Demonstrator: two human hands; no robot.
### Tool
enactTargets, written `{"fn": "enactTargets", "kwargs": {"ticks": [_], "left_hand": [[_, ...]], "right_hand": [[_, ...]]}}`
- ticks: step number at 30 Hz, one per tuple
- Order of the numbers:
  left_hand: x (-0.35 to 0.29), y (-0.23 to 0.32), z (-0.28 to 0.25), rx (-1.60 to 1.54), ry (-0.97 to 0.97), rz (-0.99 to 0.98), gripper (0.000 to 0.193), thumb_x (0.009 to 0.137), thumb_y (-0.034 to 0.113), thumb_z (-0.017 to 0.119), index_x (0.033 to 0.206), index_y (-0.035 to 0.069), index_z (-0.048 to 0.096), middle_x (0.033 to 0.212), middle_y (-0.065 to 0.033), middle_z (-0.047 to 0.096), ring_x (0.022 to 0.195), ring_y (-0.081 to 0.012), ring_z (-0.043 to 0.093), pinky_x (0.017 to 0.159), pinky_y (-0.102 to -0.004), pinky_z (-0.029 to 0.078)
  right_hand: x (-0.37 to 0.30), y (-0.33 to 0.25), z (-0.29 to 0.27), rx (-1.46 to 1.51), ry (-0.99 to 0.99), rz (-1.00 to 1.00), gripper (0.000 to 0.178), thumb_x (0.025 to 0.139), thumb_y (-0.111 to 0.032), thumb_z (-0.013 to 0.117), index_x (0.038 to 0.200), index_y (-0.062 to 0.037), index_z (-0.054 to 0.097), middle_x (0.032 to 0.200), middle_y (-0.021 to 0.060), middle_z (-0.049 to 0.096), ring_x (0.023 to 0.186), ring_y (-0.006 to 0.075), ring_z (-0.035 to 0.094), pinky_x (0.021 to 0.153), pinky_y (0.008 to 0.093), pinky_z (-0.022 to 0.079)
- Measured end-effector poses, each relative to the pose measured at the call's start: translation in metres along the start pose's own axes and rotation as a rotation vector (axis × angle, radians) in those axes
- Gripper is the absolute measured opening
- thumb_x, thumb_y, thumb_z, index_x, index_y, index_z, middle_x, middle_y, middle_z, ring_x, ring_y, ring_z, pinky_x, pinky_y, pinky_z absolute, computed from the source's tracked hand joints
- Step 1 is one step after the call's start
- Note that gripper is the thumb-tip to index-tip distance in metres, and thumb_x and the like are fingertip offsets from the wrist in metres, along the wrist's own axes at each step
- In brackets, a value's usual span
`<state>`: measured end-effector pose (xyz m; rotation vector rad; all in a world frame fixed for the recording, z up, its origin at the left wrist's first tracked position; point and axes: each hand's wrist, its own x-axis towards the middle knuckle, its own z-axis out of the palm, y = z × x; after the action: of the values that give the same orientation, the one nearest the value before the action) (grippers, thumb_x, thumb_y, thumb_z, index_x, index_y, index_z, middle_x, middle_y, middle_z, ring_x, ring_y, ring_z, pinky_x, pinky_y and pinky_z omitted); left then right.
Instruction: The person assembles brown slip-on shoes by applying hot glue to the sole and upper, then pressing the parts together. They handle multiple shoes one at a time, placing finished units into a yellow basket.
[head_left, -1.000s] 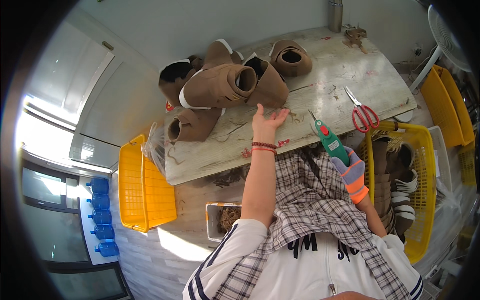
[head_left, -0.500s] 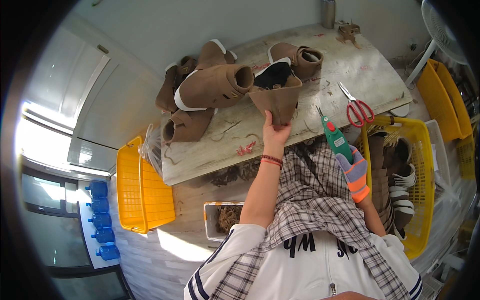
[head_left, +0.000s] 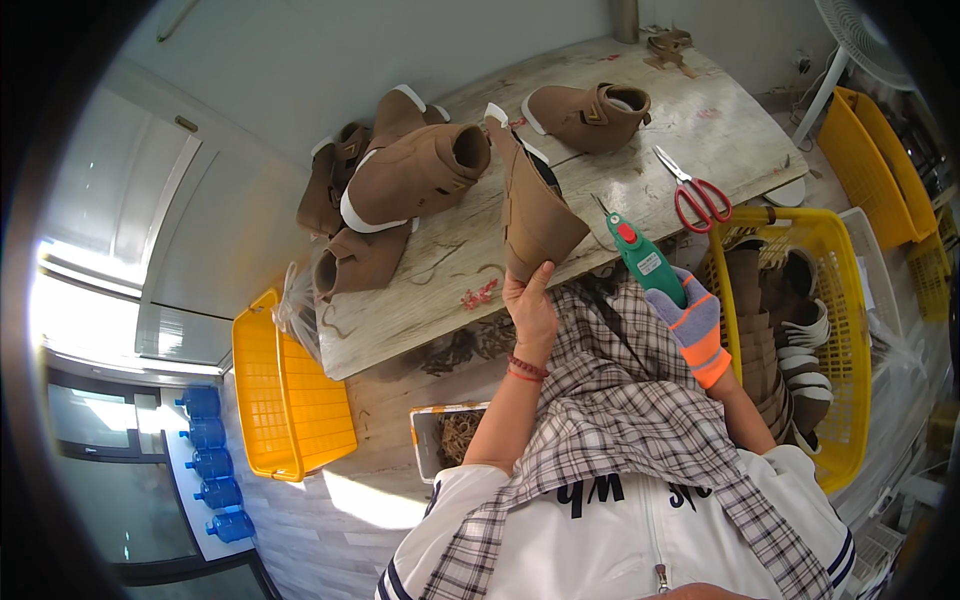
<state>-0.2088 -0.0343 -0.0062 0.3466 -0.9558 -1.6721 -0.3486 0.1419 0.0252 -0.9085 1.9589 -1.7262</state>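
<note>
Pale walls back a wood-patterned counter (head_left: 740, 140), strewn with thin scraps. Held over its near edge is a brown shoe upper (head_left: 540, 225), its long axis running mostly away from the person: the white-edged tip points toward the wall, slightly left, while the broader end faces the person and leans right. The bare left hand (head_left: 532, 312) has its fingers clamped on that near end, thumb on the right side. The gloved right hand (head_left: 690, 320) has its fingers closed around a green handheld tool (head_left: 643, 258), whose thin tip points up and left toward the upper, apart from it. Close on the left, a cluster of brown uppers (head_left: 415, 190) crowds that side; another upper (head_left: 585, 118) lies beyond, to the right. Red-handled scissors (head_left: 692, 192) rest right of the tool, near a yellow basket (head_left: 855, 350) holding more uppers. Left of the counter stands an orange-yellow crate (head_left: 300, 410).
</note>
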Motion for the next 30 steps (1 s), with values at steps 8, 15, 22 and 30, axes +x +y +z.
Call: {"fn": "enactTargets", "kwargs": {"ticks": [8, 15, 22, 30], "left_hand": [[-0.003, -0.004, 0.006, 0.117, -0.041, 0.047, 0.039, 0.082, -0.009, 0.064, 0.119, 0.001, 0.059, 0.127, -0.0044, 0.054, 0.114, -0.0154, 0.053, 0.098, -0.0297, 0.041], [-0.005, -0.008, 0.009, 0.264, -0.063, 0.133, 0.027, 0.08, -0.006, 0.067, 0.107, -0.001, 0.064, 0.133, -0.005, 0.045, 0.119, -0.0157, 0.046, 0.095, -0.0251, 0.038], [-0.014, -0.003, 0.018, 0.574, -0.086, 0.256, 0.029, 0.077, -0.005, 0.07, 0.105, 0.0, 0.065, 0.137, -0.0102, 0.044, 0.124, -0.023, 0.045, 0.095, -0.028, 0.038], [-0.021, -0.001, 0.011, 0.884, -0.192, 0.316, 0.036, 0.073, -0.002, 0.073, 0.108, 0.002, 0.064, 0.141, -0.0176, 0.042, 0.129, -0.0336, 0.042, 0.102, -0.0371, 0.036]], "right_hand": [[0.002, -0.02, 0.007, -0.104, 0.01, -0.124, 0.051, 0.072, -0.029, 0.082, 0.111, -0.0002, 0.063, 0.087, 0.0103, 0.07, 0.072, 0.0127, 0.066, 0.064, 0.0256, 0.053], [0.001, -0.025, 0.009, -0.072, 0.024, -0.095, 0.05, 0.073, -0.03, 0.082, 0.11, -0.0009, 0.064, 0.085, 0.0103, 0.07, 0.071, 0.0117, 0.066, 0.063, 0.0251, 0.052], [0.006, -0.031, 0.006, 0.033, 0.004, 0.051, 0.045, 0.077, -0.03, 0.079, 0.109, -0.0013, 0.063, 0.077, 0.0046, 0.068, 0.063, 0.0056, 0.061, 0.056, 0.0211, 0.049], [0.017, -0.041, 0.002, 0.166, -0.004, 0.101, 0.034, 0.084, -0.023, 0.072, 0.106, 0.0007, 0.061, 0.071, -0.0003, 0.061, 0.057, 0.0037, 0.053, 0.051, 0.0194, 0.042]]}}
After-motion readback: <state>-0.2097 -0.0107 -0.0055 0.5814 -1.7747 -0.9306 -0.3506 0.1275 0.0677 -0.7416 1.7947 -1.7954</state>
